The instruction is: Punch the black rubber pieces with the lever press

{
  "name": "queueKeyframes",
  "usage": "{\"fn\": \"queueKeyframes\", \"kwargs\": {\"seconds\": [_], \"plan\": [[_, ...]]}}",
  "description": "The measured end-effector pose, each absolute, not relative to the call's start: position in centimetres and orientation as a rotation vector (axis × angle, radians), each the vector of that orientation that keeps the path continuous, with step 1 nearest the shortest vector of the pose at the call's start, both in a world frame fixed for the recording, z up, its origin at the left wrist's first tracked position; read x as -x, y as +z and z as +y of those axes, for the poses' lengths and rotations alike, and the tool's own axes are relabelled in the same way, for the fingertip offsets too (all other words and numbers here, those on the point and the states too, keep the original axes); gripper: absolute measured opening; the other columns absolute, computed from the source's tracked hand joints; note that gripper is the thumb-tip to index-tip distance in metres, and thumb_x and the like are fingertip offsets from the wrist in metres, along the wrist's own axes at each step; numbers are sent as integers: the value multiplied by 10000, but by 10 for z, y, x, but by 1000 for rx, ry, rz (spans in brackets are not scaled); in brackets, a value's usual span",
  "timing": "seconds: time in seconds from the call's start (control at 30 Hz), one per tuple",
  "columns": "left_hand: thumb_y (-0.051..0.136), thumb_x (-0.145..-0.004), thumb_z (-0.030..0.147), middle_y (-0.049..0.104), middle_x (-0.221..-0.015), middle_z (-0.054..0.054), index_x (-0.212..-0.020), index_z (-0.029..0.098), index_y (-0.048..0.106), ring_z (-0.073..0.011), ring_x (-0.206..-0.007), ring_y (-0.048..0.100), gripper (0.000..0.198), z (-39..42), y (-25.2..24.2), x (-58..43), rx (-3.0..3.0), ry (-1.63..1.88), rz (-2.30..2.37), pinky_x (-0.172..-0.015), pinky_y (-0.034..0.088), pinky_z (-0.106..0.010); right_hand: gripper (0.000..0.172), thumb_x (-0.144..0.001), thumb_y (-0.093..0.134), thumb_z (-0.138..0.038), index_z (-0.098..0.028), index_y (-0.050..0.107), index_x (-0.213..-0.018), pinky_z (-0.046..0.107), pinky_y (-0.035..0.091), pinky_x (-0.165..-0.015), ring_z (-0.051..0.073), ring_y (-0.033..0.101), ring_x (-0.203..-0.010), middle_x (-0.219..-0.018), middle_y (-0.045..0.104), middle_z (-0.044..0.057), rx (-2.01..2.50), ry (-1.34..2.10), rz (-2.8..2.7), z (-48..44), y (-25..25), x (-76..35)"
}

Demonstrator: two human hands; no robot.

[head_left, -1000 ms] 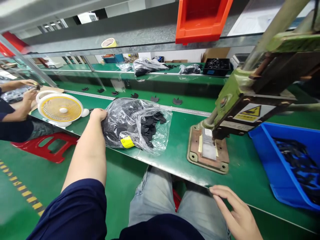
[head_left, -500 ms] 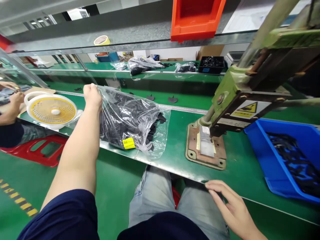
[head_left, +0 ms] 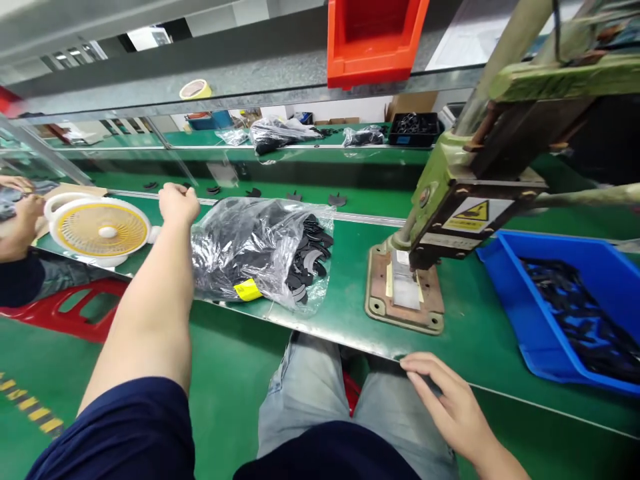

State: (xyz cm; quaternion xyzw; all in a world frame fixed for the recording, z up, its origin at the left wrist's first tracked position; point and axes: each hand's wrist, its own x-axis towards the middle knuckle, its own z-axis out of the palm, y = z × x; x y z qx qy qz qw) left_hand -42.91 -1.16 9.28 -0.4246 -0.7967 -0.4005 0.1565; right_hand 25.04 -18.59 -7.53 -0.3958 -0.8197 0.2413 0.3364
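Note:
A clear plastic bag (head_left: 240, 247) full of flat black curved pieces lies on the green bench, its mouth toward the right. Several black pieces (head_left: 310, 257) show at that mouth, and a yellow label (head_left: 248, 289) is on the bag's near side. My left hand (head_left: 179, 203) is above the bag's left end with its fingers curled; the fingertips face away, so anything in them is hidden. No stretched film shows between hand and bag. My right hand (head_left: 440, 393) rests at the bench's front edge, fingers extended, thumb apart, holding nothing.
A green hand press (head_left: 450, 193) stands right of the bag on its base plate (head_left: 433, 313). Farther right sits a blue bin (head_left: 505, 293) with black parts. A fan (head_left: 105, 230) and another person's hands (head_left: 25, 207) are at left. An orange bin (head_left: 373, 70) hangs overhead.
The bag's raised left end has sunk and the bag lies flatter, with more black pieces showing at its mouth. My left hand has come down slightly. My right hand stays at the edge.

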Motion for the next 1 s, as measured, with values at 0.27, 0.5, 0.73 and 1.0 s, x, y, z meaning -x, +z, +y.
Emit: {"fn": "queueKeyframes", "kwargs": {"seconds": [0.27, 0.5, 0.73, 1.0], "plan": [[567, -1062, 451, 723, -1340, -71, -1291, 267, 673, -237, -1228, 684, 313, -86, 47, 135, 2891, -641, -1803, -1096, 552, -399, 135, -998, 642, -222, -264, 731, -1091, 309, 657, -864, 177, 779, -997, -1068, 789, 54, 1011, 529, -2140, -174, -84, -242], [421, -1071, 441, 641, -1519, -247, -1388, 161, 662, -445, -1460, 539, 487, -44, 33, 190, 1917, 21, -2418, -1209, 281, -802, 148, -988, 644, -184, -267, 711, -1090, 324, 642, -884, 173, 766, -1013, -1065, 788, 36, 948, 462, -2152, -176, -91, -245], [427, -1055, 437, 641, -1520, -275, -1441, 94, 662, -447, -1411, 604, 567, -17, 53, 257, 1600, 270, -2640, -1188, 431, -643, 142, -984, 643, -194, -267, 713, -1084, 327, 628, -859, 178, 762, -1002, -1061, 791, 27, 942, 443, -2134, -175, -96, -240], [386, -1082, 507, 647, -1492, -301, -1452, 11, 614, -400, -1398, 618, 659, 12, 24, 255, 1694, 24, -2651, -1176, 454, -513, 156, -987, 634, -175, -260, 700, -1101, 328, 627, -861, 169, 756, -989, -1067, 786, 29, 934, 412, -2143, -178, -96, -243]]}}
